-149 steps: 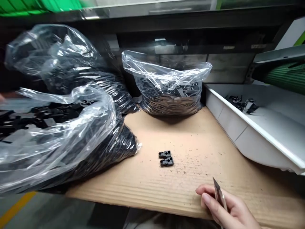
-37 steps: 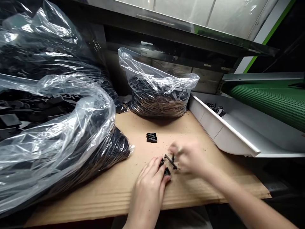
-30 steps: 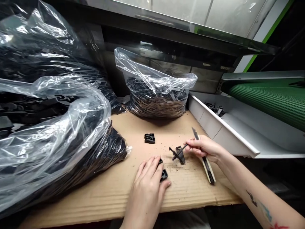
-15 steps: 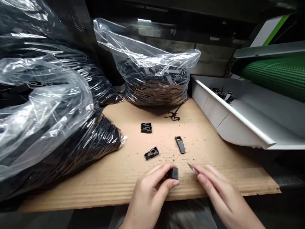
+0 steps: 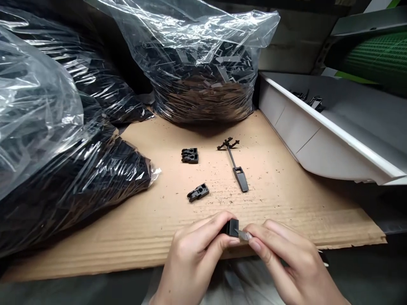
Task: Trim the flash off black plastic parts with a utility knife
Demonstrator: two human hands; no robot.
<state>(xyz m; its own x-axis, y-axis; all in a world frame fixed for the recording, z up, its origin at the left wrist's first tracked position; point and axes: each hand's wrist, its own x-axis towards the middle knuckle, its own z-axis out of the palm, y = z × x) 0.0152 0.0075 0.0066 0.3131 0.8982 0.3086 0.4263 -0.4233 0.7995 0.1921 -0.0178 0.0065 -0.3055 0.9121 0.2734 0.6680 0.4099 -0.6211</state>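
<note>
My left hand [image 5: 193, 258] pinches a small black plastic part [image 5: 231, 227] between thumb and fingers at the near edge of the cardboard sheet [image 5: 286, 203]. My right hand [image 5: 286, 262] grips a thin knife whose blade [image 5: 243, 233] touches that part. On the cardboard lie a single black clip [image 5: 197, 192], a stacked pair of clips [image 5: 190, 155], a flat black piece [image 5: 241, 178] and a thin black sprue [image 5: 228, 146] running up from it.
A clear bag of black parts [image 5: 203, 63] stands at the back. Larger bags of black parts [image 5: 57, 140] crowd the left. A white chute tray [image 5: 318, 140] holding a few black pieces sits on the right, below a green conveyor belt [image 5: 375, 55].
The sprue landed near the back bag and now lies by the flat piece. My left hand lifted one part and my right hand brought the blade tip against it. The view tilted down.
</note>
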